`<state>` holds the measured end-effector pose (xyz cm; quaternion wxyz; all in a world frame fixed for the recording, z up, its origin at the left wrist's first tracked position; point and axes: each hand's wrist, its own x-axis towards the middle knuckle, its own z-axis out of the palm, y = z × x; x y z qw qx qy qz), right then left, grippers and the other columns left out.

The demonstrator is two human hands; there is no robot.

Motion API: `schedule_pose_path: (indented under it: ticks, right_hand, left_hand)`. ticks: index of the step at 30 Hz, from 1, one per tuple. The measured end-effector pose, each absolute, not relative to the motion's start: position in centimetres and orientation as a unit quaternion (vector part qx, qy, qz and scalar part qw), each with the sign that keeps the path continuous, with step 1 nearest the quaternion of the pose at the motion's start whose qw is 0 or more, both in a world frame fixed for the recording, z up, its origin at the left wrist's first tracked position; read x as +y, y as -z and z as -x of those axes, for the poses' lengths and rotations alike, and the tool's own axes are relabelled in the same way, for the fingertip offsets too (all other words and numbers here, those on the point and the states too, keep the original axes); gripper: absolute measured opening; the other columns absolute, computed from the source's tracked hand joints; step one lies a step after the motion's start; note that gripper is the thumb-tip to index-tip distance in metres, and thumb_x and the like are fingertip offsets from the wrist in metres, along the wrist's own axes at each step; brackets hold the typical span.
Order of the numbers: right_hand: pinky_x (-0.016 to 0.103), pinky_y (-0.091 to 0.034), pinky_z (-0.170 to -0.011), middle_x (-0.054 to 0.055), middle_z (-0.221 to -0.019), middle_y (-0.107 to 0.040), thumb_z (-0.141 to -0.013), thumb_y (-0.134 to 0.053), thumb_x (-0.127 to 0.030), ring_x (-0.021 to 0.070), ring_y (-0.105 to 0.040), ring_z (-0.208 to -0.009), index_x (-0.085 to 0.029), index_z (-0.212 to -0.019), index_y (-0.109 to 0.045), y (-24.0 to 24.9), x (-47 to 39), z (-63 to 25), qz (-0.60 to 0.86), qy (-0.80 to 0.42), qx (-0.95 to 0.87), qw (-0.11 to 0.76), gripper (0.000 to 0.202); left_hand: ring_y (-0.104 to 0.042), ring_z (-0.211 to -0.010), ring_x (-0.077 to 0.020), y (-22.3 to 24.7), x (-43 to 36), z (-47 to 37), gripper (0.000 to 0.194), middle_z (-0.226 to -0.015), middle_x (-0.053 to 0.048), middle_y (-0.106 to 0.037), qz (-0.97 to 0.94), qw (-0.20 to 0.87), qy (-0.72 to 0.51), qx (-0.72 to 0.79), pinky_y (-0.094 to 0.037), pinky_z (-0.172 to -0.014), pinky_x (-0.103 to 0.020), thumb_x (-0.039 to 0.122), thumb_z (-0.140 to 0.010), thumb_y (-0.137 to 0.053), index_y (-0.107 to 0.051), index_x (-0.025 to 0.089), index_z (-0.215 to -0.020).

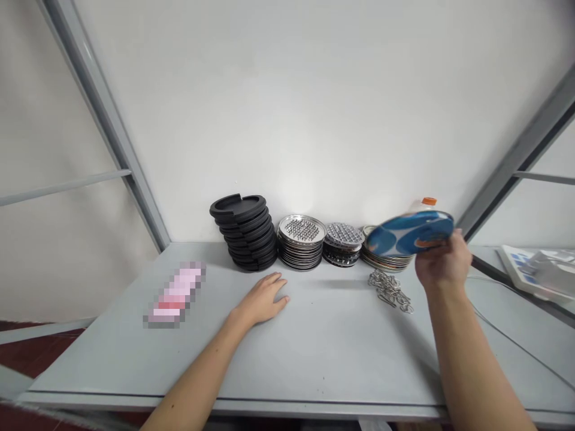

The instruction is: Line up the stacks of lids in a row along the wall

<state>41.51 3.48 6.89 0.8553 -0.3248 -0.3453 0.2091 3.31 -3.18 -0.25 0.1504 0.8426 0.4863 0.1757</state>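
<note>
1. Right hand (442,263): closed on the near edge of a blue-and-white disc (409,233), held tilted in the air, just above the rightmost stack.
2. Directly under that disc: stack of flat discs with metal rims (385,259), standing on the table (314,347). Not touching the held disc as far as visible.
3. Just below and left of the right hand: heap of small metal clips (390,290), loose on the table.
4. Behind the disc, above the right hand: orange cap (429,201) of a bottle, mostly hidden.
5. Left hand (263,299): open, palm down, fingers spread flat on the table, gripping nothing.
6. Just beyond the left hand: leaning stack of black rubber rings (246,230).
7. Right of that, between the two hands: two stacks of perforated metal discs (302,239), the second one (343,242) lower.
8. Far left of the left hand: blurred pink patch (175,294) on the table, unreadable.
9. Right of the right arm: thin cable (507,335) across the table.
</note>
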Motion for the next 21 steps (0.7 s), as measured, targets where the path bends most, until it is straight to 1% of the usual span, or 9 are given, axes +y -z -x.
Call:
schedule_pose_path:
  ticks: [3,4,6,8,11,14,16,18,21]
  right_hand:
    - [0.031,-0.044,-0.051,-0.004,-0.055,-0.047,-0.074,-0.066,-0.041,0.0123,-0.045,-0.046,-0.02,-0.07,-0.055,-6.3,2.8,-38.7,0.334,-0.363,-0.38,0.782,0.024]
    - [0.031,-0.045,-0.051,-0.004,-0.053,-0.047,-0.071,-0.07,-0.041,0.0121,-0.045,-0.046,-0.02,-0.069,-0.056,-6.0,2.6,-37.4,0.341,-0.434,-0.404,0.73,0.025]
    - [0.029,-0.046,-0.052,-0.004,-0.053,-0.052,-0.073,-0.07,-0.046,0.0122,-0.047,-0.045,-0.019,-0.077,-0.061,-5.3,1.9,-34.6,0.348,-0.514,-0.436,0.652,0.028]
    - [0.03,-0.048,-0.056,-0.002,-0.057,-0.059,-0.073,-0.07,-0.051,0.014,-0.053,-0.05,-0.02,-0.085,-0.064,-4.6,1.1,-32.0,0.344,-0.541,-0.459,0.615,0.035]
    - [0.031,-0.049,-0.067,0.002,-0.073,-0.068,-0.072,-0.071,-0.051,0.0174,-0.062,-0.065,-0.019,-0.087,-0.066,-3.9,-0.2,-29.4,0.334,-0.574,-0.487,0.568,0.036]
    - [0.031,-0.047,-0.072,0.003,-0.079,-0.07,-0.075,-0.071,-0.048,0.017,-0.062,-0.071,-0.02,-0.088,-0.068,-3.1,-0.9,-28.2,0.315,-0.604,-0.508,0.527,0.031]
    - [0.031,-0.046,-0.076,0.003,-0.082,-0.07,-0.076,-0.071,-0.046,0.0167,-0.062,-0.076,-0.021,-0.086,-0.07,-2.6,-0.9,-28.1,0.303,-0.605,-0.525,0.516,0.027]
    - [0.032,-0.044,-0.082,0.005,-0.09,-0.07,-0.075,-0.072,-0.045,0.0177,-0.061,-0.084,-0.021,-0.085,-0.072,-2.0,-0.7,-28.3,0.303,-0.596,-0.55,0.5,0.025]
    - [0.035,-0.042,-0.09,0.006,-0.102,-0.068,-0.073,-0.074,-0.043,0.02,-0.059,-0.096,-0.022,-0.08,-0.074,-1.4,-0.2,-28.9,0.303,-0.592,-0.591,0.457,0.022]
  left_hand:
    - [-0.038,-0.135,-0.0268,0.3,-3.2,-3.2,0.051,-0.146,-0.013,-0.04,-0.843,0.152,-0.175,0.486,-0.031,-0.112,-0.039,0.041,-0.087,-0.052,-0.052,0.016,-0.131]
    - [-0.038,-0.135,-0.0269,0.3,-3.2,-3.2,0.05,-0.146,-0.013,-0.041,-0.843,0.152,-0.177,0.485,-0.031,-0.111,-0.04,0.041,-0.087,-0.052,-0.052,0.016,-0.131]
    - [-0.04,-0.133,-0.027,0.3,-3.2,-3.2,0.047,-0.144,-0.013,-0.043,-0.844,0.15,-0.191,0.479,-0.032,-0.111,-0.041,0.038,-0.088,-0.051,-0.053,0.016,-0.13]
    - [-0.046,-0.128,-0.0268,0.2,-3.1,-3.4,0.042,-0.138,-0.013,-0.05,-0.844,0.147,-0.219,0.468,-0.035,-0.109,-0.041,0.033,-0.09,-0.049,-0.055,0.016,-0.127]
    - [-0.057,-0.113,-0.0233,-0.3,-3.0,-3.6,0.033,-0.123,-0.01,-0.061,-0.839,0.163,-0.278,0.438,-0.042,-0.101,-0.037,0.019,-0.091,-0.042,-0.063,0.017,-0.116]
    - [-0.061,-0.1,-0.0199,-0.6,-2.7,-3.6,0.04,-0.111,-0.006,-0.066,-0.82,0.194,-0.329,0.427,-0.046,-0.094,-0.033,0.004,-0.085,-0.036,-0.068,0.019,-0.104]
    - [-0.061,-0.1,-0.0195,-0.5,-2.4,-3.5,0.045,-0.108,-0.005,-0.067,-0.789,0.209,-0.372,0.441,-0.046,-0.093,-0.033,-0.002,-0.078,-0.038,-0.067,0.02,-0.104]
    - [-0.061,-0.101,-0.0191,-0.1,-2.0,-3.4,0.047,-0.108,-0.005,-0.067,-0.755,0.22,-0.415,0.458,-0.046,-0.093,-0.033,-0.003,-0.076,-0.038,-0.065,0.019,-0.108]
    - [-0.064,-0.095,-0.0177,0.5,-1.6,-3.4,0.04,-0.106,-0.007,-0.068,-0.719,0.232,-0.448,0.477,-0.049,-0.089,-0.032,0.003,-0.083,-0.036,-0.063,0.016,-0.109]
